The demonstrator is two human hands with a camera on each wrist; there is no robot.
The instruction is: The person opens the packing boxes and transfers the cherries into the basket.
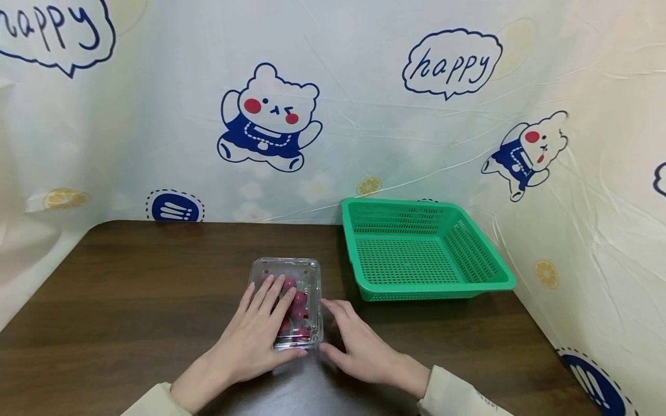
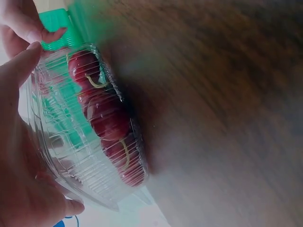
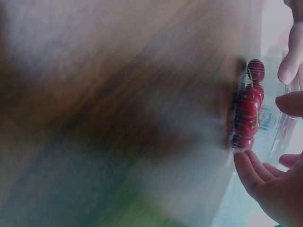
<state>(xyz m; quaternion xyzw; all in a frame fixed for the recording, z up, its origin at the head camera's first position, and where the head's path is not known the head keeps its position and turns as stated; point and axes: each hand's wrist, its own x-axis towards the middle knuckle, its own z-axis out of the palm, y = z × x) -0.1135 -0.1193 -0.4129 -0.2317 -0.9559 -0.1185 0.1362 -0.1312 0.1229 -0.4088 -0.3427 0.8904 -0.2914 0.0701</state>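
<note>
A clear plastic clamshell box (image 1: pixel 313 278) stands on the dark wooden table (image 1: pixel 140 300). Dark red cherries (image 2: pixel 109 116) with pale green stems lie along its bottom, seen through the ribbed side in both wrist views. Across the lid my left hand (image 1: pixel 255 341) rests with fingers stretched out, its thumb along the near edge. Part of the lid and several cherries are hidden under it. My right hand (image 1: pixel 364 352) is at the box's right side, fingers extended and thumb apart, the fingertips (image 3: pixel 240 161) right by the box's edge.
To the right, a green plastic basket (image 1: pixel 369 287) with slotted walls stands near the back of the table. A pale cloth (image 1: pixel 364 133) printed with bears and "happy" bubbles hangs behind the table and along its right side.
</note>
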